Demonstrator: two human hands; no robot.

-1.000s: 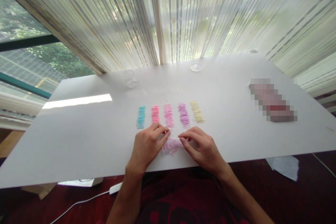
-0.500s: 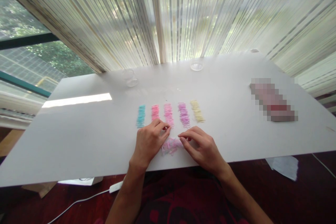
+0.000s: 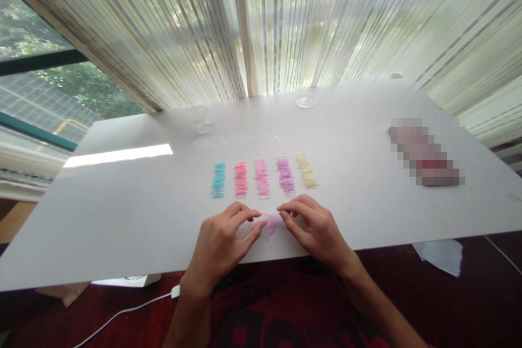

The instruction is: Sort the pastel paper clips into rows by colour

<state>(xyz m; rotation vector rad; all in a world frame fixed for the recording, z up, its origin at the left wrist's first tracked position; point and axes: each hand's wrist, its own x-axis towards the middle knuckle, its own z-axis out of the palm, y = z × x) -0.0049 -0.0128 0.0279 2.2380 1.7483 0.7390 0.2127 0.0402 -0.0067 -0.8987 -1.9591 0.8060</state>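
A loose pile of small pink, lilac and pale rubber bands [image 3: 269,225] lies near the front edge of the table, between my hands. At its left side is my left hand [image 3: 228,239], thumb and index finger a little apart over the bands. My right hand [image 3: 316,228] is at the pile's right side with thumb and index tips close together; whatever is between them is too small to make out. Behind the pile, bands lie in neat columns by colour: blue [image 3: 219,179], coral pink [image 3: 241,179], light pink [image 3: 262,179], purple [image 3: 285,176] and yellow [image 3: 306,171].
Toward the back of the white table [image 3: 122,201] stand a clear container [image 3: 204,126] and a clear round lid or dish [image 3: 305,101]. A blurred-out pinkish object [image 3: 426,155] lies on the right. Striped curtains [image 3: 285,22] hang behind the table.
My left hand has drawn back from the foot of the light pink column to the pile, its thumb and index parting. My right hand has barely moved.
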